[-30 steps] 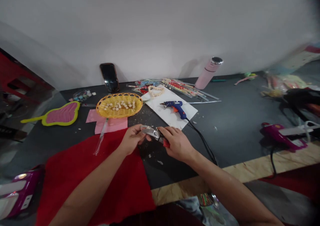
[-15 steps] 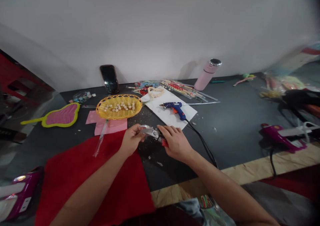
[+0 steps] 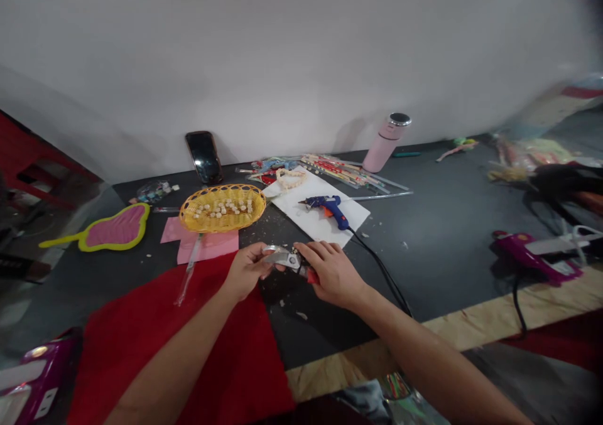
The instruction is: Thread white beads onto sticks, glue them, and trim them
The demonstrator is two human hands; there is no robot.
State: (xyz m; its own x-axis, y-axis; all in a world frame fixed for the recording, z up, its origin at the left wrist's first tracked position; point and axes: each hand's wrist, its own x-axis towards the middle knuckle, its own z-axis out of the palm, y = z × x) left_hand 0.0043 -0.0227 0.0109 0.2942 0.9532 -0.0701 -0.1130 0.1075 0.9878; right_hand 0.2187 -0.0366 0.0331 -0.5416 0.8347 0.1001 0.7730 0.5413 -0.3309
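Observation:
My left hand [image 3: 248, 269] pinches the curved silver end of a metal tool with a red handle [image 3: 292, 261]. A round pivot-like spot shows on the tool's silver part, but its exact kind is hard to make out. Closed around the red-handled end, my right hand [image 3: 332, 274] hides most of it. Both hands hover low over the dark table, just right of a red felt sheet [image 3: 198, 356]. Beyond them a blue glue gun [image 3: 330, 206] lies on a white board [image 3: 296, 210]. A yellow woven basket [image 3: 221, 225] with several small pale pieces stands left of the board.
A beaded heart [image 3: 291, 179] and several patterned strips [image 3: 336, 167] lie near the wall. A pink bottle [image 3: 384, 145] and a propped phone [image 3: 204, 157] stand behind. The glue gun's black cord [image 3: 384, 274] runs right of my hand. Purple devices [image 3: 537, 255] sit at both sides.
The view has tipped slightly upward, so more of the wall top shows. Both hands keep the same hold on the tool, with only a slight turn of it.

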